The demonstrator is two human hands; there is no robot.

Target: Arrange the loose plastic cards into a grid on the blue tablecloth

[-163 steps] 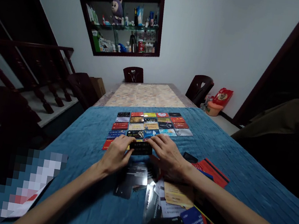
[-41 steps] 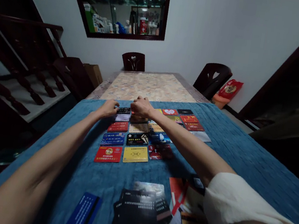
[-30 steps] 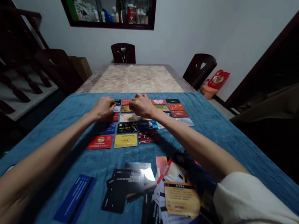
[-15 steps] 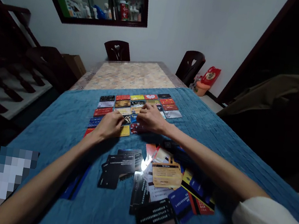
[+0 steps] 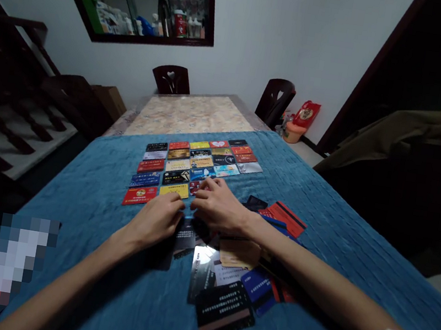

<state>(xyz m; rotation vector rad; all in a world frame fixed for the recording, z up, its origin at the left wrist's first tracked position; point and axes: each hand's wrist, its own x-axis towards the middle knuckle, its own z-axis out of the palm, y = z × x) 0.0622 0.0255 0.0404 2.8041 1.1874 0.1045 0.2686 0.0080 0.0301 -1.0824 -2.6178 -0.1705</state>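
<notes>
A grid of colourful plastic cards (image 5: pixel 195 164) lies in neat rows on a blue cloth (image 5: pixel 84 205). Nearer to me is a loose pile of cards (image 5: pixel 227 283), mostly dark, some face down. Both my hands rest at the far edge of that pile, just below the grid's front row. My left hand (image 5: pixel 155 221) has its fingers loosely bent, tips down on a dark card (image 5: pixel 186 237). Beside it, my right hand (image 5: pixel 217 209) lies with its fingers stretched to the left over the cards. I see nothing lifted in either hand.
A red striped card (image 5: pixel 284 217) and a dark one lie apart at the right. Beyond the cloth is the bare marble tabletop (image 5: pixel 188 115) with two dark chairs (image 5: pixel 170 79) behind it. A stair rail stands at the left, a wall cabinet above.
Both hands have drawn back from the far rows of the grid to the near pile. The view has tipped down and back with them.
</notes>
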